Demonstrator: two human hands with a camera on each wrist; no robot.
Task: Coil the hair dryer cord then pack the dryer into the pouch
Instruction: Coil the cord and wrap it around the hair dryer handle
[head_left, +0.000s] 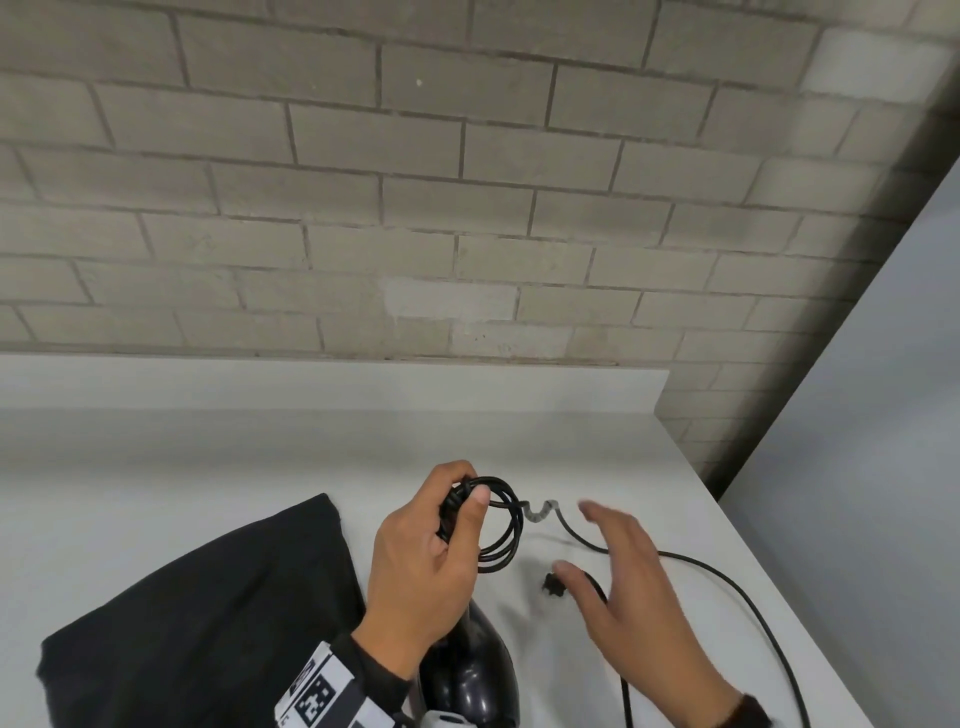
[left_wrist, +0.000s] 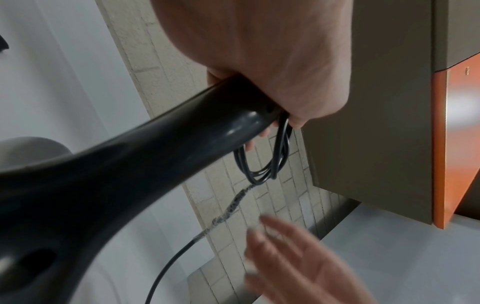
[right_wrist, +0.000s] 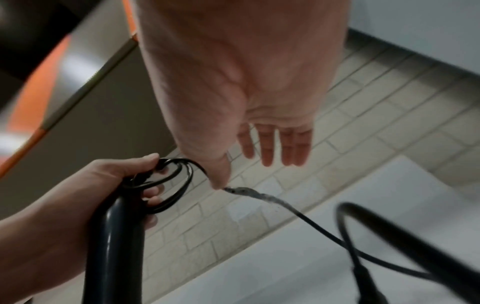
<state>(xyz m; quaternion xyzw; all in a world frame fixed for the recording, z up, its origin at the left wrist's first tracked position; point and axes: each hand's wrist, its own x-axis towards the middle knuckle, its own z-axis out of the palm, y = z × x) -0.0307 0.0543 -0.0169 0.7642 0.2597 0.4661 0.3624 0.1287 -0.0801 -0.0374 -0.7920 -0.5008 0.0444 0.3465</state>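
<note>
My left hand grips the end of the black hair dryer's handle together with a few coiled loops of cord. The loops hang from my fingers. From them the loose cord runs right over the white table, with a taped grey stretch near the coil. My right hand hovers open beside the loose cord, fingers straight and holding nothing. The plug lies under its thumb. The black pouch lies flat to the left.
The white table meets a grey brick wall at the back. Its right edge runs diagonally close to the loose cord. A grey and orange cabinet shows in the wrist views.
</note>
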